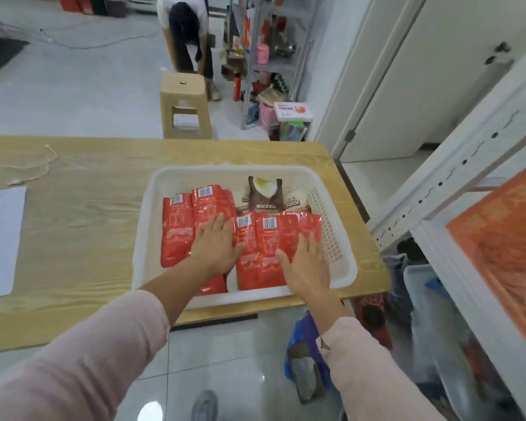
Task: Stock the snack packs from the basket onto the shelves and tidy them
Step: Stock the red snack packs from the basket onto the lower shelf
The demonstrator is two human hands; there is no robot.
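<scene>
A white plastic basket [340, 256] stands on the wooden table [82, 214] near its right end. Several red snack packs [176, 229] lie in it in two groups, barcodes up. A brown snack pack [264, 192] stands at the back of the basket. My left hand [217, 246] lies flat with straight fingers on the left group of red packs. My right hand [308, 262] lies flat on the right group [266, 247], fingers spread. Neither hand holds a pack.
A white metal shelf unit [456, 183] stands at the right, with an orange pack [504, 250] on it. White paper [0, 238] and a cord lie on the table's left. Beyond the table are a beige stool [184, 104], a bending person [189, 38] and another stocked shelf [271, 62].
</scene>
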